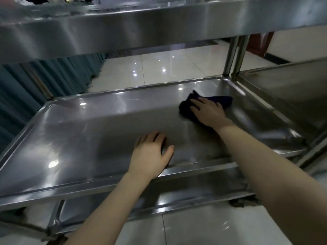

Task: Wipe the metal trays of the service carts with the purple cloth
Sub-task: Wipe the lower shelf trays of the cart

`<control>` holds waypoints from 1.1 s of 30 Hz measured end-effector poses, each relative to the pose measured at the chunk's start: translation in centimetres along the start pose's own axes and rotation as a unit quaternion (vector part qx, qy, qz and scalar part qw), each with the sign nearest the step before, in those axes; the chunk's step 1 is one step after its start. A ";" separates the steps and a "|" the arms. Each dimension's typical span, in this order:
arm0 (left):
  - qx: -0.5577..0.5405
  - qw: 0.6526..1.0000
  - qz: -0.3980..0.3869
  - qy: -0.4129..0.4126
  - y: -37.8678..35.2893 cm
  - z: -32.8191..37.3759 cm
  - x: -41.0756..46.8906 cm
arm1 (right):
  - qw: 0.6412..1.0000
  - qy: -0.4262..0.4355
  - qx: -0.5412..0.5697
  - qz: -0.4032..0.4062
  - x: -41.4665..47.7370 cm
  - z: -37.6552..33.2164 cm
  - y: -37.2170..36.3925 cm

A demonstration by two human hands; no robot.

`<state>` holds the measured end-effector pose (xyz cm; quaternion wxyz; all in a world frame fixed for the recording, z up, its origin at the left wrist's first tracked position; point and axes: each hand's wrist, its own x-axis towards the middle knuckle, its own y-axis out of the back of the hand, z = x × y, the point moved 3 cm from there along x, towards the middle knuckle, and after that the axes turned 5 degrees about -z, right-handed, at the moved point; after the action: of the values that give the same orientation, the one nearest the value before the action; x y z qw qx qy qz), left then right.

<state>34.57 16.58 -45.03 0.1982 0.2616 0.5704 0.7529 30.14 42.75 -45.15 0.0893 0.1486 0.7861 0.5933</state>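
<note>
Clearance is the main concern. The upper tray (123, 32) overhangs the whole working level, leaving a low slot for the arms; a lifted elbow or forward lean could strike its front lip. The middle tray (79, 138), the one under the cloth, is bare steel with a raised rim all round and open room across its left half and centre. A second cart's tray (292, 89) stands just beside its right edge. Upright posts (233, 55) rise at the far right corner, so a stroke carried into that corner could jam knuckles against post or rim. The lower tray (194, 197) shows dark residue at its near right corner.

The left hand (152, 152) rests flat by the near edge, fingers loose, holding nothing; on slick metal it may slip if leaned on. The right hand (208, 112) presses flat, fingers spread, on the purple cloth (187, 110), which lies bunched toward the far right corner. Pressed rather than gripped, the cloth could slide from under the palm.
</note>
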 end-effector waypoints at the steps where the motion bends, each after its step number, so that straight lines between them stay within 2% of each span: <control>1: 0.002 1.000 0.003 0.001 -0.1 0.0 0.1 | 0.998 -0.061 0.007 0.008 -1.0 3.7 1.0; 3: 0.015 1.000 0.010 0.004 -0.3 -0.1 0.3 | 0.989 -0.148 -0.005 -0.005 -3.6 8.7 2.6; 6: 0.032 0.999 0.020 -0.003 -0.2 0.1 0.3 | 0.982 -0.185 -0.023 -0.018 -7.1 8.2 3.0; 8: 0.036 0.999 0.036 -0.010 0.2 0.3 0.0 | 0.991 -0.133 -0.027 -0.014 -9.2 3.6 1.8; 12: 0.020 0.998 0.049 -0.043 1.0 -0.2 -1.1 | 0.997 0.062 -0.053 -0.001 -14.1 -6.6 -1.4; 14: 0.007 0.997 0.039 -0.072 1.1 -1.6 -2.0 | 0.996 0.076 -0.034 -0.009 -15.7 -7.2 -1.3; 16: 0.017 0.992 0.023 -0.121 1.3 -3.7 -3.7 | 0.999 0.038 -0.028 0.006 -16.4 -5.1 -0.5; 18: 0.032 0.987 0.024 -0.153 1.9 -6.4 -6.1 | 0.997 -0.041 -0.038 0.047 -17.6 -1.8 0.9; 20: 0.057 0.984 0.043 -0.164 2.6 -9.2 -8.4 | 0.986 -0.113 -0.053 0.110 -19.4 1.3 2.2; 23: 0.071 0.981 0.083 -0.163 2.9 -11.9 -11.3 | 0.973 -0.146 -0.082 0.158 -21.6 2.2 2.4; 25: 0.078 0.979 0.105 -0.157 2.2 -12.5 -13.1 | 0.975 -0.105 -0.082 0.178 -22.3 -0.8 1.6; 27: 0.060 0.976 0.138 -0.154 1.0 -12.9 -15.0 | 0.976 -0.012 -0.083 0.203 -23.1 -5.7 0.0; 30: 0.006 0.963 0.189 -0.192 -1.0 -13.7 -17.5 | 0.956 0.133 -0.098 0.244 -24.7 -12.8 -2.7; 33: -0.053 0.953 0.172 -0.245 -3.5 -15.6 -19.6 | 0.941 0.217 -0.084 0.246 -26.2 -17.2 -4.8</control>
<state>40.26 -5.96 -54.96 0.2127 0.5213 0.4095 0.7179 48.71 17.07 -45.88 -0.2202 0.1971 0.6723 0.6787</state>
